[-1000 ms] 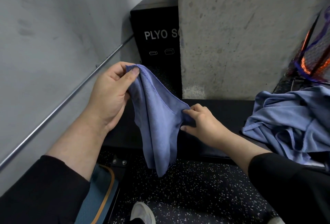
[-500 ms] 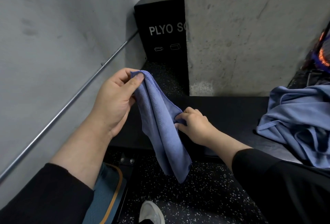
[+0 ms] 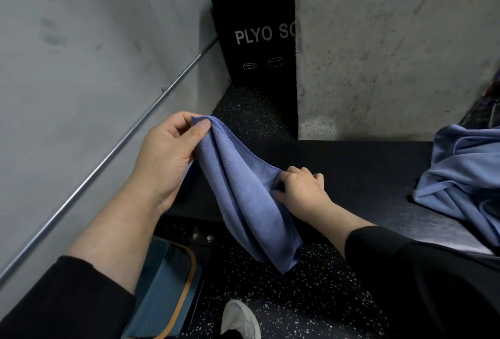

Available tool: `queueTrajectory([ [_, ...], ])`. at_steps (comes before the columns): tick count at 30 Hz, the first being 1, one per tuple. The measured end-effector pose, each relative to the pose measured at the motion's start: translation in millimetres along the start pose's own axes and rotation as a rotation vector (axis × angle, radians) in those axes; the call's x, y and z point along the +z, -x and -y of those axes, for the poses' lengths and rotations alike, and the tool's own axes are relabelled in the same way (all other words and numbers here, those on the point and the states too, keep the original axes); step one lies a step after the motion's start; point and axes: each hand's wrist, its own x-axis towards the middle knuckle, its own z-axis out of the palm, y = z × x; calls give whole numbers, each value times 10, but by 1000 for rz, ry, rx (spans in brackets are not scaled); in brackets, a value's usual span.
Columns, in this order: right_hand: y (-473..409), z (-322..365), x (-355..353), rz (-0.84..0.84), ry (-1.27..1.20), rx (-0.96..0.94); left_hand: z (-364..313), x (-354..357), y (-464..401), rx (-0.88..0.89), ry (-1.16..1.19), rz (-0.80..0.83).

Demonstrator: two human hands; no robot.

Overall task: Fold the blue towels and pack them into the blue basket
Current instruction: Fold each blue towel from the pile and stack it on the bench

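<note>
The left hand (image 3: 165,160) holds one blue towel (image 3: 243,198) up by its top corner. The thumb and fingers (image 3: 201,126) pinch the cloth tight. The right hand (image 3: 300,190) grips the towel lower down, at its side edge, with its fingers curled round a bunch of cloth. Both hands are full of the same towel.

A second ago the right hand was only touching the edge with loose fingers. Now it has closed on the cloth and slid a bit down and to the right. The towel used to hang almost straight down. Now it slants from the left hand across to the right hand, and its loose end dangles over the speckled floor (image 3: 311,298). The head has also turned left, so less of the other towels shows.

This looks like the very start of folding this towel. The hands seem to be hunting for the corners so the cloth can be spread flat.

More blue towels (image 3: 465,176) lie in a messy pile on the black desk (image 3: 365,171), well apart to the right, so most of the job is left. A blue thing with a tan edge (image 3: 165,292) sits low on the left. It may be the basket, but I cannot tell.
</note>
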Motion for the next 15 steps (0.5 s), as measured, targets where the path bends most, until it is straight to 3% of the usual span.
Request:
queueTrajectory([
  [9,-31,120,46,45,39,-45,57,-107,24,26,-147,6],
  [15,-40,25,9,-58,91,-67,146,-311,3,3,-230,-64],
])
